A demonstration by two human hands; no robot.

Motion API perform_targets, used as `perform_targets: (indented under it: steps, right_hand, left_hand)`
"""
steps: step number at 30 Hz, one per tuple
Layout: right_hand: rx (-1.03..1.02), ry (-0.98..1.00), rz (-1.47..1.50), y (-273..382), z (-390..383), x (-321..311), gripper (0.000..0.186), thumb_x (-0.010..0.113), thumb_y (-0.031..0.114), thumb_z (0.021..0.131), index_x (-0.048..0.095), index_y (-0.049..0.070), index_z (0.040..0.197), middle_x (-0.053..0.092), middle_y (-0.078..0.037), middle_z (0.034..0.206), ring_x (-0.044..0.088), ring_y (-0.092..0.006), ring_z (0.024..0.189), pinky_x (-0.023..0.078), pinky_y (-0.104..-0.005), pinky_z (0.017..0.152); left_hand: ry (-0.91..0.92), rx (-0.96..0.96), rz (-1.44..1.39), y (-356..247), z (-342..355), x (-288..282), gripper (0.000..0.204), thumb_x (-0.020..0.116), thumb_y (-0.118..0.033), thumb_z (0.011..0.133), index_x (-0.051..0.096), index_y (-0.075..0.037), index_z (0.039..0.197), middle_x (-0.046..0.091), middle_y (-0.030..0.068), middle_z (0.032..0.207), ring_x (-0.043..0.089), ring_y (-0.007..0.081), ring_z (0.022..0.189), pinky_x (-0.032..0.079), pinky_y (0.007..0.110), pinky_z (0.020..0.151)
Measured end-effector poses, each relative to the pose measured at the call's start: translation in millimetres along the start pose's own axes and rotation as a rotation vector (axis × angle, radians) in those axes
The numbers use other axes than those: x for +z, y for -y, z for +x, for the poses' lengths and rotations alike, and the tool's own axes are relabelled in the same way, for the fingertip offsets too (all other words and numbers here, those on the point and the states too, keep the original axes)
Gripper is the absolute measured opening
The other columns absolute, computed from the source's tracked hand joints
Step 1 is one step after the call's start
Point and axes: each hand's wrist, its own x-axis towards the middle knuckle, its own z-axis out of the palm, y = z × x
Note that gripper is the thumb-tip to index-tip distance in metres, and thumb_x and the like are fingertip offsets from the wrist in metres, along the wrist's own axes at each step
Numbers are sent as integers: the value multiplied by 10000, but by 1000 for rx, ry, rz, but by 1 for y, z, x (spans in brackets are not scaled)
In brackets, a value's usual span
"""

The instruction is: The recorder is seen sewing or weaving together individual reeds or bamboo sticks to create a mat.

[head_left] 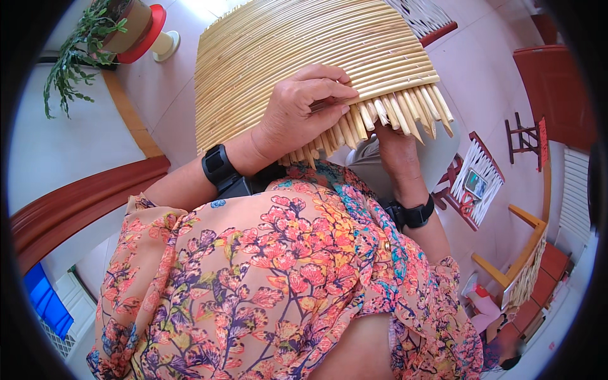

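A wide mat of pale yellow stalks (297, 47), laid side by side and stitched with thread, spreads out in front of me. Along its near edge, cut stalk ends (396, 109) of a lower, crosswise layer stick out unevenly. My left hand (304, 104) is at this near edge, thumb and fingers drawn together in a pinch against the outermost stalk. Whatever is between the fingertips is too small to make out. Beneath the protruding ends is my right hand (398, 155), its fingers mostly hidden by the stalks.
A potted plant (79, 54) stands on a red-topped stand at the upper left. To the right, a woven-seat stool (476, 180) carries a phone (475, 183) and red-handled scissors (467, 204). Beyond are a small dark stool (524, 140) and a wooden-framed seat (522, 253). Another person sits at the lower right.
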Motion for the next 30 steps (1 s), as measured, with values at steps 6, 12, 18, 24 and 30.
perform_targets:
  steps: [6, 12, 18, 24, 30]
  right_hand:
    - [424, -26, 498, 29, 7, -6, 82, 558, 25, 833, 582, 19, 911, 580, -51, 712, 522, -137, 583, 434, -287, 535]
    - [540, -77, 648, 31, 6, -6, 109, 581, 12, 827, 596, 41, 931, 587, -38, 731, 514, -118, 597, 417, -265, 522]
    - [574, -56, 621, 23, 4, -8, 161, 594, 13, 822, 610, 56, 976, 609, -47, 763, 535, -117, 624, 429, -255, 538]
    - [547, -10, 724, 20, 5, -10, 137, 593, 43, 846, 611, 60, 981, 623, -55, 792, 561, -122, 677, 440, -252, 561]
    - [509, -14, 485, 8, 3, -7, 220, 579, 13, 824, 561, 17, 1043, 598, -66, 876, 575, -137, 731, 480, -272, 562]
  left_hand:
    - [-1, -22, -32, -3, 1, -1, 204, 651, 44, 737, 679, -39, 922, 616, 80, 1015, 636, 164, 844, 533, 247, 720]
    - [6, -24, -30, -4, 2, -1, 195, 653, 41, 741, 682, -43, 915, 620, 79, 1011, 635, 162, 850, 529, 243, 726]
    - [-60, -15, -24, -3, 1, 1, 176, 691, 1, 691, 696, -67, 854, 636, 67, 938, 641, 185, 776, 532, 260, 668]
    - [5, -65, -52, -5, 1, -3, 212, 639, 64, 730, 681, -43, 908, 617, 76, 1020, 630, 164, 867, 522, 252, 740]
    - [12, -16, 3, -4, 0, -2, 209, 627, 59, 737, 679, -42, 912, 616, 79, 1023, 633, 169, 868, 523, 252, 738]
